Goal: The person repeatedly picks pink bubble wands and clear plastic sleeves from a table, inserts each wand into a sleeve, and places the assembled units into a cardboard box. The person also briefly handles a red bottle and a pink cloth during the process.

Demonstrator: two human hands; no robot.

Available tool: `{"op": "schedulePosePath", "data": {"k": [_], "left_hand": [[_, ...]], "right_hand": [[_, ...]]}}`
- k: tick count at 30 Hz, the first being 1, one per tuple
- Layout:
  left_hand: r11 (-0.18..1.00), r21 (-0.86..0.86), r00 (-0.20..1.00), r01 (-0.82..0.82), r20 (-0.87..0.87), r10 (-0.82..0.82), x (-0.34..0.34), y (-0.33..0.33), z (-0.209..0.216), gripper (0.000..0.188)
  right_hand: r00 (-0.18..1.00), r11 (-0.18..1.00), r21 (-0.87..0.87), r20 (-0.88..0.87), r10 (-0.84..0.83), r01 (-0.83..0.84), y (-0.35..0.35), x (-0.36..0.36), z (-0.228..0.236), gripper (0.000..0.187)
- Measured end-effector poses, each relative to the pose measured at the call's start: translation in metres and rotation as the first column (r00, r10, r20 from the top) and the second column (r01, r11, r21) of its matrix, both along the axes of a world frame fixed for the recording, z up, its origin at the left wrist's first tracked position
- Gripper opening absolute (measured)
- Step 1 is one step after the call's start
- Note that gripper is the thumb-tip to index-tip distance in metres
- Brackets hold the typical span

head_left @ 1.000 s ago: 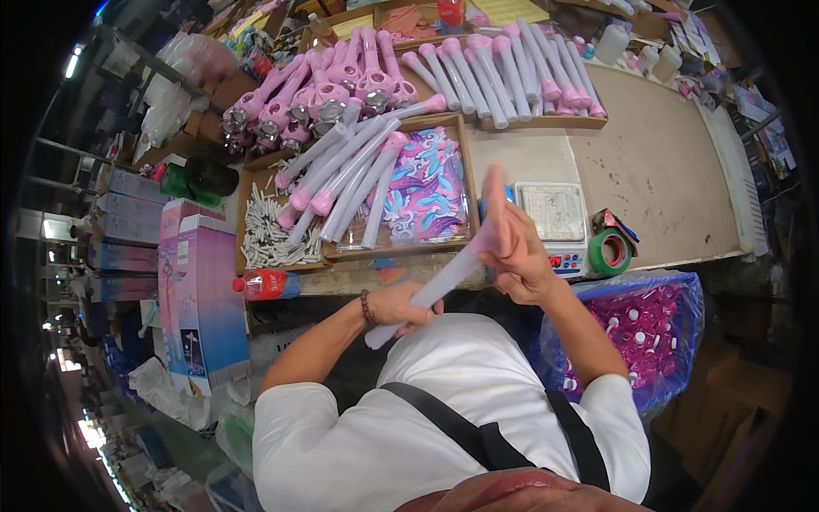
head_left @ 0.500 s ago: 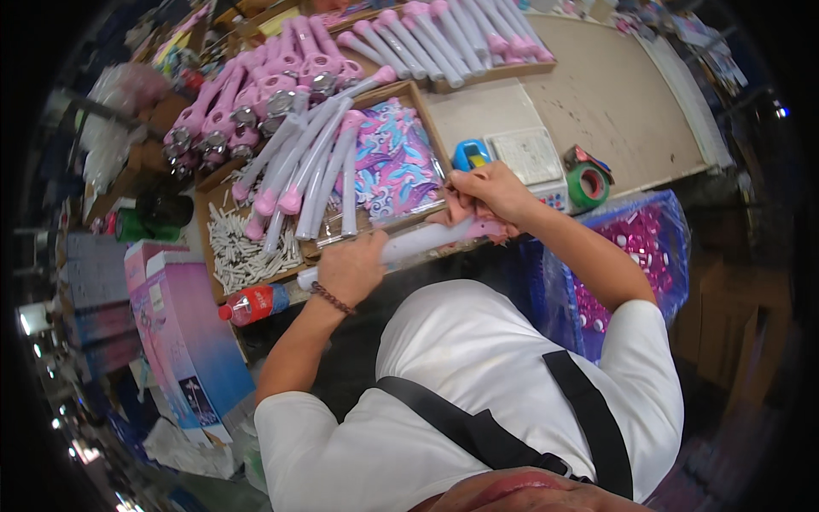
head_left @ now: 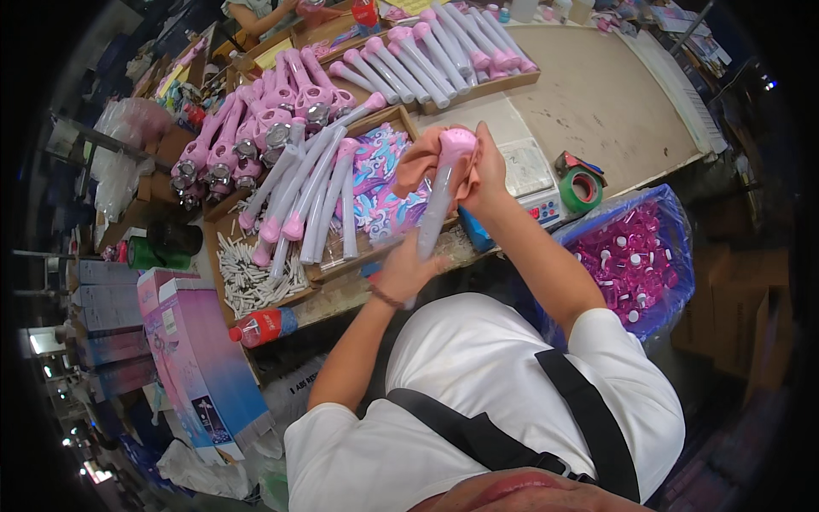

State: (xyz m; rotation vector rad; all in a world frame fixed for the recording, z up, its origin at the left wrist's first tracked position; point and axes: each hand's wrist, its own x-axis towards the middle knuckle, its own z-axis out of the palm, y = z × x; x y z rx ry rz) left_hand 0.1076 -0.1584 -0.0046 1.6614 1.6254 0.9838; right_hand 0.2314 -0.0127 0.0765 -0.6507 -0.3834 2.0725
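Observation:
Above the table's front edge I hold a clear tube wand with a pink end [head_left: 438, 200], tilted with its pink end up and away from me. My left hand [head_left: 408, 273] is closed round the tube's lower end. My right hand [head_left: 488, 175] grips a salmon-coloured cloth [head_left: 415, 165] against the pink end; the cloth wraps partly round it, and some fingers are hidden behind. Just left lie similar clear tubes with pink ends [head_left: 317, 200], across a cardboard tray [head_left: 409, 126] that holds sheets printed in blue, pink and purple.
Pink wand handles [head_left: 277, 119] pile up behind the tubes. Small white sticks [head_left: 256, 269] fill a box at left, near a red-labelled bottle [head_left: 263, 327]. At right are a digital scale [head_left: 525, 171], green tape [head_left: 582, 189] and a blue-lined bin [head_left: 678, 230] of pink bottles. Someone's arm [head_left: 264, 21] shows far off.
The wand has swung from nearly level to steeply tilted, its pink end raised. My right hand has lifted with the cloth, and my left hand has moved right along with the tube.

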Motion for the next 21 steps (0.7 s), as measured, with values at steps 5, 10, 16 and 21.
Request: {"op": "schedulePosePath", "data": {"k": [5, 10, 16, 21], "left_hand": [[0.915, -0.402, 0.962, 0.044, 0.265, 0.07, 0.003, -0.006, -0.007, 0.035], [0.945, -0.03, 0.92, -0.326, -0.238, 0.31, 0.028, 0.02, -0.032, 0.037], [0.965, -0.052, 0.917, -0.256, -0.329, 0.225, 0.044, 0.022, -0.017, 0.054], [0.971, -0.138, 0.919, -0.194, -0.371, 0.131, 0.055, 0.018, 0.01, 0.059]], "right_hand": [[0.984, 0.993, -0.017, 0.136, -0.112, 0.115, 0.01, 0.001, 0.004, 0.062], [0.949, 0.928, 0.233, 0.058, -0.311, 0.29, 0.001, -0.015, -0.001, 0.048], [0.899, 0.826, 0.429, 0.071, -0.433, 0.364, -0.006, -0.017, -0.017, 0.043], [0.961, 0.88, 0.475, 0.239, -0.136, 0.007, -0.019, -0.015, -0.045, 0.041]]}}
